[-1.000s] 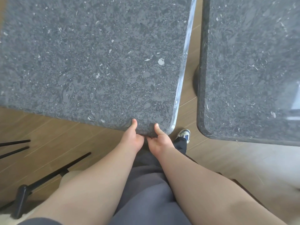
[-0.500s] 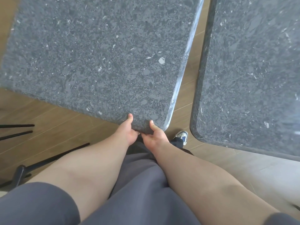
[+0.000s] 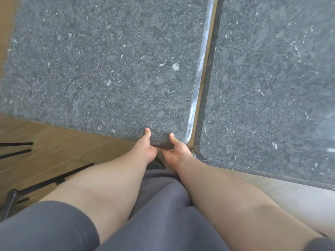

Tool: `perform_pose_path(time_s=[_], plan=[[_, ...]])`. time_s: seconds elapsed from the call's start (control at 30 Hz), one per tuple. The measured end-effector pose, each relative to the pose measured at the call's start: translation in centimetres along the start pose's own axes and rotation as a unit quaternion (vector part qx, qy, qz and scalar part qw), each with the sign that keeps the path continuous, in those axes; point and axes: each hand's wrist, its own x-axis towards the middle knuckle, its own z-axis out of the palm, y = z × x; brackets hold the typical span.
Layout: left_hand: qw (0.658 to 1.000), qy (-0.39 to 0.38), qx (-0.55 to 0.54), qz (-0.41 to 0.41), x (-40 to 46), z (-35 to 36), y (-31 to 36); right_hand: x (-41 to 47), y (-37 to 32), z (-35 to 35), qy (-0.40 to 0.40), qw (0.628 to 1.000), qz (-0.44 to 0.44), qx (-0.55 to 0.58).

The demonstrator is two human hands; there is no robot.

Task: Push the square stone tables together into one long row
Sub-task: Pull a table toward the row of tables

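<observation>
Both hands are clamping the near edge of the left stone table (image 3: 108, 60), close to its right corner. The left hand (image 3: 146, 149) is laying its thumb flat on top of the speckled grey slab, with its fingers going under the edge out of sight; the right hand (image 3: 176, 151) is doing the same just beside it — thumb on top, fingers tucked beneath. The two hands are sitting nearly side by side, almost touching at the heels. The right stone table (image 3: 272, 78) is standing next to the gripped one, and the two facing edges are lying close — only a thin sliver of wooden floor (image 3: 54, 145) is showing between them, narrowest toward the far end. Black chair legs (image 3: 16, 148) are poking in at the left.
</observation>
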Motion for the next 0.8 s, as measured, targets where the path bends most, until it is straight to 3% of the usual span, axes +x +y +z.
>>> perform_pose_path(time_s=[0.37,0.8], plan=[[1.000,0.009,-0.022,0.006,0.0,1.3,-0.7,-1.0,-1.4,0.2,0.012,1.000,0.014,-0.024],[0.994,-0.103,-0.032,-0.027,0.2,-1.1,-0.3,-0.2,1.6,-0.6,-0.021,0.992,-0.125,0.000]])
